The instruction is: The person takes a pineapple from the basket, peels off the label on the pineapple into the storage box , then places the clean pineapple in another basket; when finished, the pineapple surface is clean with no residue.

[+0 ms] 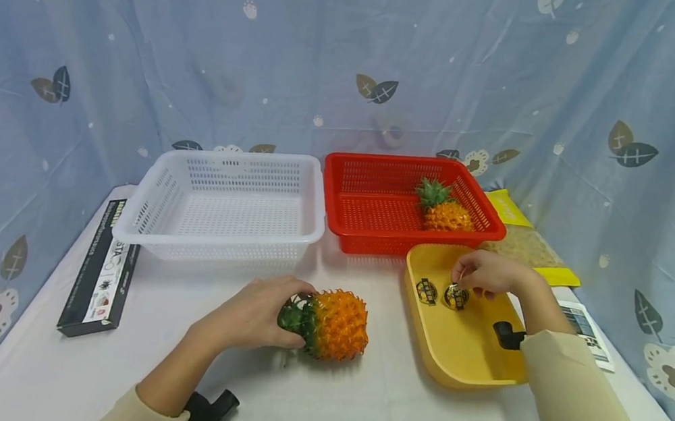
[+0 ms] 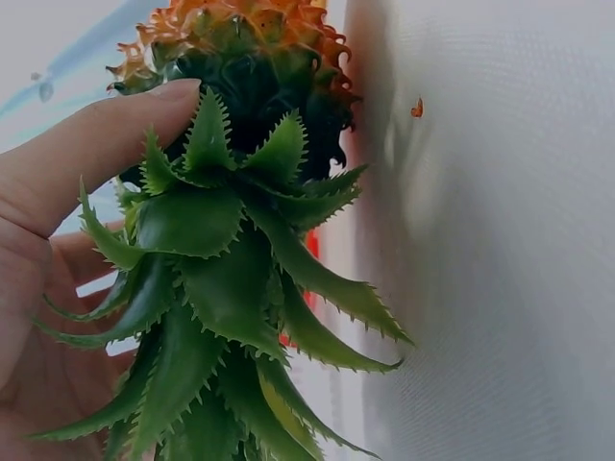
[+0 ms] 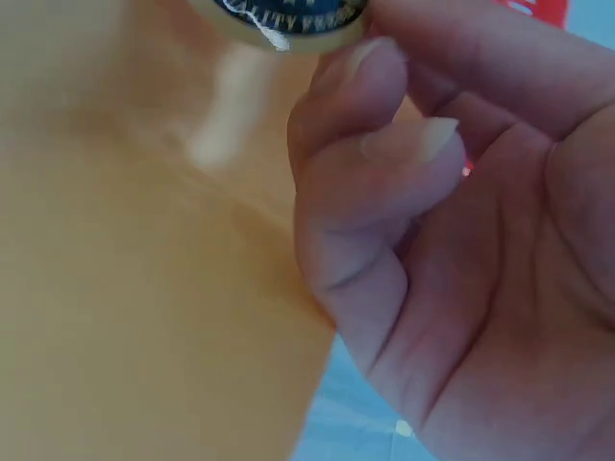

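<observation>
My left hand (image 1: 263, 312) grips an orange toy-like pineapple (image 1: 341, 326) at its green end, lying on its side on the white cloth. Up close in the left wrist view, the thumb presses beside the spiky green crown (image 2: 221, 279). Over the yellow tray (image 1: 451, 357), my right hand (image 1: 493, 273) pinches a round dark label (image 1: 456, 298) with a thin string-like bit. Part of that label's pale rim and lettering shows in the right wrist view, beside the curled fingers (image 3: 384, 182). A second round label (image 1: 426, 291) lies in the tray to the left.
A white basket (image 1: 218, 243) stands at the back left. Beside it is a red basket (image 1: 360, 229) holding another pineapple (image 1: 448, 216). A black box (image 1: 88, 288) lies at left. To the right are a yellow-edged bag (image 1: 518, 238) and a white printed item (image 1: 590, 336).
</observation>
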The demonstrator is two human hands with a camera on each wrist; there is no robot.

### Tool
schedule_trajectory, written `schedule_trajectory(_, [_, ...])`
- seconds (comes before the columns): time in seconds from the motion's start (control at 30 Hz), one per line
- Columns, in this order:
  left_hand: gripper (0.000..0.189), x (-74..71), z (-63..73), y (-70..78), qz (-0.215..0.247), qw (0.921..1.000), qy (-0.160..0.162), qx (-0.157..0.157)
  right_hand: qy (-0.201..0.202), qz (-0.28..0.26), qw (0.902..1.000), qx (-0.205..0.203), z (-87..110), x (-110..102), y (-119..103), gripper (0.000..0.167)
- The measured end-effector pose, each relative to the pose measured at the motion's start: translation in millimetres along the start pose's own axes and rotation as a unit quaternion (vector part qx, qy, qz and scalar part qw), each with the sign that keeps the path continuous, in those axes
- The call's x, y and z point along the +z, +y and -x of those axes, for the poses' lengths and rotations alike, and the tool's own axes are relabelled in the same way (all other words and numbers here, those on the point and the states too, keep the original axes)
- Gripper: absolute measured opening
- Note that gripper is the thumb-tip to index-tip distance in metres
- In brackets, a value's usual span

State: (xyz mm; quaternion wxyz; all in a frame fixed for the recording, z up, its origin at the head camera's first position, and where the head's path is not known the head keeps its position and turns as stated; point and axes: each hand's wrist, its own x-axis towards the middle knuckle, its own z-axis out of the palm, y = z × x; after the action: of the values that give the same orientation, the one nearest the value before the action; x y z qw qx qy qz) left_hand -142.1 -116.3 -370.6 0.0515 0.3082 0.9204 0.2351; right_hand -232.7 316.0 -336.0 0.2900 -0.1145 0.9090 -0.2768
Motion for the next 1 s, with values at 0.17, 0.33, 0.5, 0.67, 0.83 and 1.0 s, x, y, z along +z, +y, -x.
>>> schedule_trajectory(0.17, [0.072, 0.5, -0.8, 0.1, 0.003, 1.0000, 0.001, 0.002, 0.020, 0.041, 0.9989, 0.006, -4.9, 3.4, -1.2, 0.008])
schedule_trajectory(0.33, [0.073, 0.5, -0.1, -0.2, 0.005, 1.0000, -0.001, -0.002, 0.051, 0.093, 0.9944, 0.006, -9.2, 7.4, -0.6, 0.007])
schedule_trajectory(0.5, [0.073, 0.5, 0.8, -0.4, 0.002, 1.0000, 0.000, -0.001, 0.082, 0.126, 0.9886, 0.002, -12.8, 10.5, -2.0, 0.008])
schedule_trajectory(0.67, [0.072, 0.6, 0.5, 0.3, 0.001, 1.0000, 0.003, 0.002, 0.092, 0.141, 0.9856, 0.000, -14.5, 11.5, -3.4, 0.012])
schedule_trajectory(0.83, [0.073, 0.8, 0.7, 0.2, -0.001, 1.0000, 0.001, -0.001, 0.124, 0.185, 0.9745, -0.025, -18.7, 12.5, -2.2, 0.013])
schedule_trajectory(1.0, [0.072, 1.0, 0.8, 0.9, -0.004, 1.0000, 0.001, -0.002, 0.145, 0.216, 0.9648, -0.037, -22.9, 13.8, -0.2, 0.014])
